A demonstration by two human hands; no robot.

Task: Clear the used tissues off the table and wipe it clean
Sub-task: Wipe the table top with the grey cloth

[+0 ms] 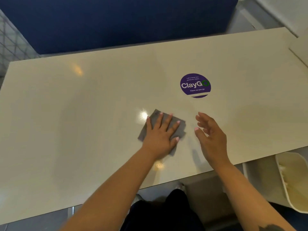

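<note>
A grey cloth (154, 116) lies flat on the glossy cream table (83, 105), near its middle. My left hand (160, 133) presses down on the cloth with straight, spread fingers. My right hand (210, 135) hovers just to the right of the cloth with relaxed fingers and holds nothing. No tissues show on the tabletop.
A round purple "ClayGo" sticker (195, 85) is on the table beyond my hands. A white bin (293, 180) stands on the floor at the right, below the table's near edge. A dark blue partition (116, 22) runs behind the table.
</note>
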